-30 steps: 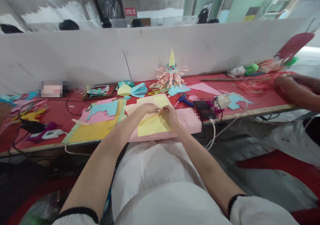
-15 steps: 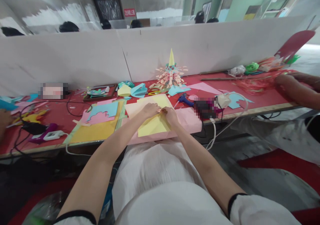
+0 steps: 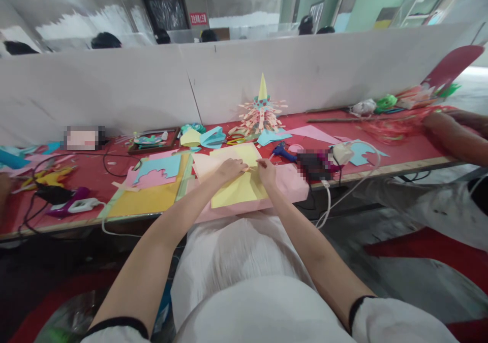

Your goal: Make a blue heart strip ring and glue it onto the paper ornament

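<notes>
Palm down, my left hand (image 3: 233,168) lies on a yellow paper sheet (image 3: 232,195) with its fingers reaching to the right. My right hand (image 3: 267,171) is at the right edge of that sheet, a short gap from the left. Its fingers are curled together at the tips; what they pinch, if anything, is too small to make out. Under the yellow sheet are a pale cream sheet (image 3: 201,166) and a larger pink sheet (image 3: 290,183). A blue glue gun (image 3: 285,153) rests just right of my right hand.
Behind the sheets stands a paper tree with a yellow cone top (image 3: 263,89). Blue paper cutouts (image 3: 212,137) and scissors (image 3: 235,138) lie near it. Left are a yellow-orange sheet (image 3: 141,200) and cables. At the right, a co-worker's hand (image 3: 446,124) is over red netting (image 3: 392,128).
My right hand has moved right, away from my left hand, opening a gap between them. My left hand stays about where it was, on the yellow sheet.
</notes>
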Action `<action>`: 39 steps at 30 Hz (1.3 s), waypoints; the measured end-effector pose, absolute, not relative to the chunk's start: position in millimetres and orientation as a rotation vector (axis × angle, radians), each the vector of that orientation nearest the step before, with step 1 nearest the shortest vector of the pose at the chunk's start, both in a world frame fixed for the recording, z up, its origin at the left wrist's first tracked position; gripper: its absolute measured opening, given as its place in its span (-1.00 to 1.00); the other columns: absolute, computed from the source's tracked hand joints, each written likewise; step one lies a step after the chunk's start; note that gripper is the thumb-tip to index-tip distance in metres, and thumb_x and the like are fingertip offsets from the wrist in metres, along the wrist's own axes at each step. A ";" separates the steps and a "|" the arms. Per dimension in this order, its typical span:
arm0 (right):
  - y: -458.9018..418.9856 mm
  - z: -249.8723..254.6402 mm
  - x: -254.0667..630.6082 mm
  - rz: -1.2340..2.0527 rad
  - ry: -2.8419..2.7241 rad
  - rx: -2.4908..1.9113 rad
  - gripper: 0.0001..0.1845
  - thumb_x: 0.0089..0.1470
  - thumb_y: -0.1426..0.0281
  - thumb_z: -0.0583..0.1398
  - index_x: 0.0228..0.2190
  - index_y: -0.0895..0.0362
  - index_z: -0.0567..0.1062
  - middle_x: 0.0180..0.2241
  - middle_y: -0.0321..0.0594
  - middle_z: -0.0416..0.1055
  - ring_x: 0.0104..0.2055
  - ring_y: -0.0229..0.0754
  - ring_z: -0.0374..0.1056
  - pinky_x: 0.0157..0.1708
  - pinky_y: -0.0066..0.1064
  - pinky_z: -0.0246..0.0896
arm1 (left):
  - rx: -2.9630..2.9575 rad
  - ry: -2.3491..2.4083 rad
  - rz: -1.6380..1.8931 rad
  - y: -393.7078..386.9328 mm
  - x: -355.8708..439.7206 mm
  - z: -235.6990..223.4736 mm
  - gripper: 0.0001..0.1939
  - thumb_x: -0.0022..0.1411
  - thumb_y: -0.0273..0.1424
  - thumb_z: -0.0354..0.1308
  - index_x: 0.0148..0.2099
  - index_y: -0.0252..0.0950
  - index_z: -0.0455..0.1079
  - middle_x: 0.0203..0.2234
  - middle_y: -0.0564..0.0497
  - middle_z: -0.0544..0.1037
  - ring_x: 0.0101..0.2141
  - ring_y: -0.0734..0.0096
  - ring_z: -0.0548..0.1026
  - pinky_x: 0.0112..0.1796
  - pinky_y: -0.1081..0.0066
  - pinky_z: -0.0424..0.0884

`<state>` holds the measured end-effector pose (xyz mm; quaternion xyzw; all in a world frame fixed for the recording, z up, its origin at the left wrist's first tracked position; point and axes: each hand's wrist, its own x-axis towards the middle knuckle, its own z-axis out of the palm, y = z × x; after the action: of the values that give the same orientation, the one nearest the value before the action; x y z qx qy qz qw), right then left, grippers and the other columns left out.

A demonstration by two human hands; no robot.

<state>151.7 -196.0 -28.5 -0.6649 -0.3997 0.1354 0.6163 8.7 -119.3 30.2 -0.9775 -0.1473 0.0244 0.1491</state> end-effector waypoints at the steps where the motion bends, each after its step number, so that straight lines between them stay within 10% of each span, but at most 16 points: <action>1: -196.6 -27.3 152.0 0.318 -0.884 -1.522 -0.75 -0.10 0.56 0.05 -0.38 0.18 0.48 -0.32 -0.12 0.52 -0.28 -0.18 0.40 -0.18 -0.34 0.24 | -2.806 -0.431 0.075 -120.5 8.6 30.9 -0.73 0.28 -0.44 -0.07 -0.03 -0.21 0.37 -0.17 -0.04 0.49 -0.11 0.31 0.42 -0.22 0.38 0.27; 39: -199.8 -28.3 148.8 0.206 -1.271 -1.674 -0.63 -0.08 0.66 0.01 -0.40 0.17 0.56 -0.25 -0.12 0.47 -0.18 -0.17 0.34 -0.08 -0.37 0.17 | -2.820 -0.539 0.047 -118.8 15.7 29.7 -0.73 0.28 -0.39 -0.06 -0.14 -0.25 0.46 -0.23 -0.08 0.47 -0.19 0.28 0.44 -0.24 0.36 0.27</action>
<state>148.8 -199.8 -28.3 -0.6898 -0.5238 0.0849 0.4925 15.7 -118.8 29.7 -0.9732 -0.1859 0.0164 0.1346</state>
